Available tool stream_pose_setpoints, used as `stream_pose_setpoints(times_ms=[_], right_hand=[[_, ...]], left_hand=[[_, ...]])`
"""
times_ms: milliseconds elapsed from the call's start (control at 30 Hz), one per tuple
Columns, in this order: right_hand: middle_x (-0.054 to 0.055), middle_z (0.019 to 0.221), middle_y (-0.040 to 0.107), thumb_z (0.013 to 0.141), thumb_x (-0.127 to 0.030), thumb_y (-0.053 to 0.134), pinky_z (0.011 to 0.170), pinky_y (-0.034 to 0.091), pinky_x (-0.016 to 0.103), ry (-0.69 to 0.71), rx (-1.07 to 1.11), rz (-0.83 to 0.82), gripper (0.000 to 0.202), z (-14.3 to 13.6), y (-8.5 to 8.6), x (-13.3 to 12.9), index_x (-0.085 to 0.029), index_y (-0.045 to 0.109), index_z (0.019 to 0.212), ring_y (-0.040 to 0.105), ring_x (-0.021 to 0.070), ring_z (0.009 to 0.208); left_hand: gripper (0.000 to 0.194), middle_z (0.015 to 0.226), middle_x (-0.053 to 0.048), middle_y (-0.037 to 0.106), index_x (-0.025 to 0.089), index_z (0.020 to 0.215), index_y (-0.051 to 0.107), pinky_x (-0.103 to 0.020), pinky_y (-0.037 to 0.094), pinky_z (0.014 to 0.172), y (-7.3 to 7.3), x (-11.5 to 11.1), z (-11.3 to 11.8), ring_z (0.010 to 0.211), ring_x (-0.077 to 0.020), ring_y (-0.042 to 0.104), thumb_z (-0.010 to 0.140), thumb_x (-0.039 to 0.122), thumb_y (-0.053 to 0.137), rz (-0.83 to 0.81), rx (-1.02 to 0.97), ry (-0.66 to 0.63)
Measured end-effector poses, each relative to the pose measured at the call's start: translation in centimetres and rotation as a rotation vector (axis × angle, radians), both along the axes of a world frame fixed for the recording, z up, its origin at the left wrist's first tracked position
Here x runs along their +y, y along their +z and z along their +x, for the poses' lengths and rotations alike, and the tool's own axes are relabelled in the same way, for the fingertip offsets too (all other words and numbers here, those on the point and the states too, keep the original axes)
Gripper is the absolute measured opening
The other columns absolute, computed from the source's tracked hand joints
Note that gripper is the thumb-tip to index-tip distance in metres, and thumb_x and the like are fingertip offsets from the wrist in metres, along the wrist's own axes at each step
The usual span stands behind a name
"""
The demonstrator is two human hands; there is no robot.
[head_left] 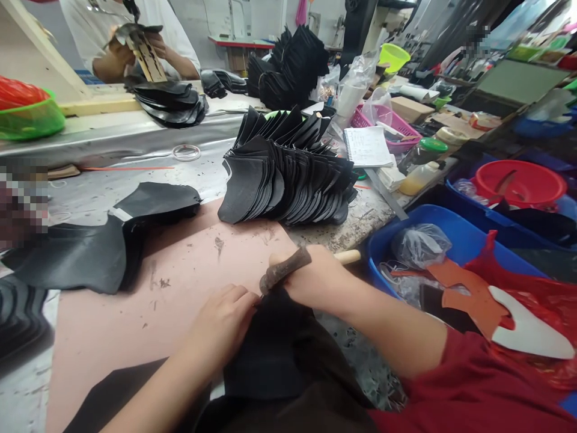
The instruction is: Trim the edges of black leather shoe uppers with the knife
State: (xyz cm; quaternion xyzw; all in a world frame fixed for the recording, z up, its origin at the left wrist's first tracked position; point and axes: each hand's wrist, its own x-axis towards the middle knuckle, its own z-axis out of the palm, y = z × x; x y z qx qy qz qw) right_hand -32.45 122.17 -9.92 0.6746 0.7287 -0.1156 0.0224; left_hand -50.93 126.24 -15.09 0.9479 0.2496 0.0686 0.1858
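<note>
My right hand (315,279) is closed round a hammer, whose dark metal head (286,269) lies over my fingers and whose pale handle end (348,257) sticks out to the right. Against it, my left hand (232,313) pinches the edge of a black leather piece (265,343) near the hammer head. The piece hangs toward my lap, over the near edge of a pink board (180,264). Another black piece (121,391) lies under my left forearm.
Stacked black pieces stand at the back (288,180) and lie at the left (81,252). A blue bin (383,240) with scraps is at the right, near a red basin (520,180). Across the table, another person's hands (157,48) hold a dark piece.
</note>
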Motion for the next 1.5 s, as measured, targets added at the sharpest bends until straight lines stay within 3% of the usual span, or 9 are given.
stream_pose_setpoints(times_ms=[400, 733, 867, 1000, 1133, 1267, 1400, 1500], right_hand=[[0.005, 0.072, 0.065, 0.076, -0.017, 0.042, 0.056, 0.036, 0.026, 0.071, 0.044, 0.003, 0.021, -1.4, 0.3, -0.5, -0.019, 0.062, 0.082, 0.058, 0.0181, 0.067], [0.003, 0.072, 0.065, 0.078, -0.018, 0.041, 0.055, 0.033, 0.026, 0.099, 0.070, -0.006, 0.020, -2.6, 0.6, -0.7, -0.020, 0.061, 0.082, 0.058, 0.0166, 0.065], [0.003, 0.073, 0.066, 0.075, -0.017, 0.043, 0.054, 0.033, 0.026, 0.144, 0.089, 0.011, 0.019, -3.0, 0.4, -0.8, -0.020, 0.060, 0.082, 0.057, 0.0166, 0.063], [0.002, 0.070, 0.065, 0.076, -0.016, 0.042, 0.052, 0.033, 0.026, 0.149, 0.081, 0.013, 0.019, -3.3, 0.1, -0.8, -0.020, 0.060, 0.079, 0.057, 0.0168, 0.062], [0.003, 0.072, 0.066, 0.074, -0.017, 0.043, 0.053, 0.034, 0.027, 0.145, 0.090, -0.001, 0.018, -3.8, 0.2, -0.8, -0.019, 0.061, 0.079, 0.058, 0.0172, 0.063], [0.004, 0.073, 0.066, 0.074, -0.016, 0.042, 0.056, 0.036, 0.027, 0.128, 0.085, -0.055, 0.021, -4.4, 0.4, -0.8, -0.019, 0.062, 0.081, 0.058, 0.0177, 0.064], [0.005, 0.079, 0.066, 0.075, -0.016, 0.041, 0.057, 0.036, 0.027, 0.163, 0.078, -0.042, 0.022, -5.0, 0.3, -0.9, -0.019, 0.062, 0.082, 0.058, 0.0182, 0.068], [0.004, 0.075, 0.066, 0.075, -0.017, 0.041, 0.055, 0.035, 0.027, 0.160, 0.070, -0.063, 0.022, -5.3, 0.2, -1.0, -0.020, 0.062, 0.081, 0.058, 0.0179, 0.066]], left_hand=[[0.029, 0.076, -0.005, 0.057, 0.019, 0.083, 0.060, -0.030, 0.043, 0.063, -0.1, 0.0, -1.4, 0.070, -0.0176, 0.053, 0.088, 0.026, 0.033, -0.018, -0.001, -0.029], [0.028, 0.077, -0.005, 0.057, 0.019, 0.088, 0.060, -0.027, 0.044, 0.060, -0.3, -0.4, -2.6, 0.068, -0.0160, 0.054, 0.087, 0.022, 0.032, -0.014, -0.035, -0.058], [0.029, 0.070, -0.004, 0.056, 0.018, 0.079, 0.060, -0.027, 0.044, 0.057, -0.4, -0.5, -3.2, 0.065, -0.0163, 0.054, 0.086, 0.021, 0.031, 0.002, -0.031, -0.046], [0.031, 0.074, -0.004, 0.057, 0.020, 0.089, 0.060, -0.027, 0.044, 0.058, -0.2, -0.4, -3.7, 0.065, -0.0156, 0.054, 0.083, 0.016, 0.030, -0.030, -0.027, -0.067], [0.028, 0.071, -0.004, 0.056, 0.018, 0.079, 0.060, -0.026, 0.044, 0.057, 0.2, -0.5, -4.3, 0.064, -0.0155, 0.053, 0.083, 0.017, 0.032, -0.065, -0.018, -0.048], [0.033, 0.075, -0.003, 0.056, 0.021, 0.093, 0.060, -0.025, 0.043, 0.059, 0.3, -0.7, -5.0, 0.066, -0.0147, 0.053, 0.080, 0.012, 0.030, -0.062, 0.012, -0.064], [0.029, 0.073, -0.004, 0.055, 0.018, 0.083, 0.060, -0.025, 0.043, 0.060, 0.3, -1.0, -5.5, 0.067, -0.0148, 0.052, 0.082, 0.014, 0.031, -0.071, -0.015, -0.028], [0.033, 0.076, -0.004, 0.056, 0.021, 0.093, 0.061, -0.026, 0.042, 0.061, 0.4, -1.2, -5.9, 0.069, -0.0154, 0.051, 0.084, 0.014, 0.030, -0.051, 0.008, -0.024]])
